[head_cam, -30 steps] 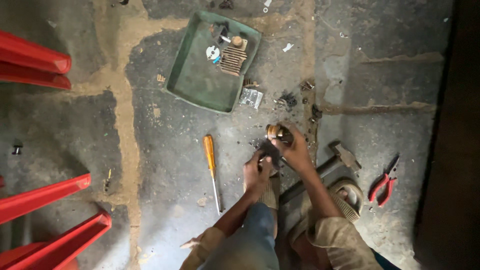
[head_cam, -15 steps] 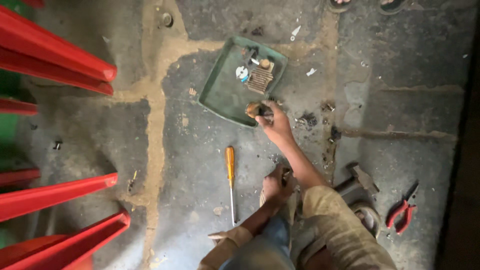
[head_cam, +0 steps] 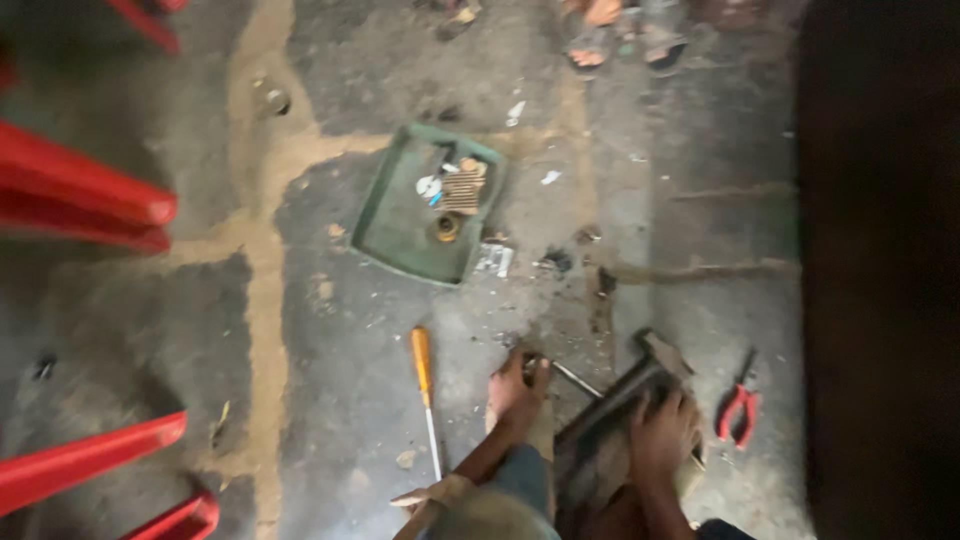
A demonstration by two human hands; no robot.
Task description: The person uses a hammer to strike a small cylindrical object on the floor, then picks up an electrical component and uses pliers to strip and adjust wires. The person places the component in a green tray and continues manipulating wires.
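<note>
The left hand (head_cam: 515, 392) presses down on the concrete floor (head_cam: 330, 400), its fingers curled around a small dark part, with a thin metal rod (head_cam: 578, 380) emerging from beside them; how firmly they grip it I cannot tell through the blur. The right hand (head_cam: 660, 435) lies with fingers spread and closed over a dark, heavy metal block (head_cam: 610, 420) just in front of the knees. The rod's long axis runs diagonally, from the left hand's fingertips down and right toward the block. Being thin and held only at one end, it could slip or roll free if the left hand eases off, and the block could tip onto the fingers if the right hand shifts. An orange-handled screwdriver (head_cam: 424, 380) lies just left of the left hand, handle away from the person and tip pointing toward them. Red pliers (head_cam: 738, 408) lie to the right, and a green tray (head_cam: 400, 215) holding small parts sits farther off.
</note>
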